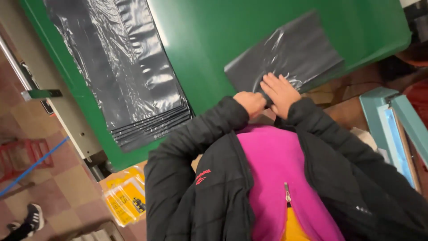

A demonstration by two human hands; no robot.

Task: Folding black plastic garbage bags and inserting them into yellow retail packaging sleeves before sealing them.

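A grey plastic bag (290, 56) lies flat on the green table (209, 40), close to its near edge. My left hand (251, 102) is closed at the bag's near edge and seems to pinch it. My right hand (280, 91) lies flat on the same bag just beside it, fingers slightly spread and pressing down. Both arms wear black jacket sleeves over a pink top.
A stack of several grey plastic bags (133, 85) covers the table's left part. A teal sealing machine (397, 129) stands at the right. Yellow packets (127, 198) lie on a box below the table. Another person's shoe (32, 216) and a red frame (22, 156) are on the tiled floor.
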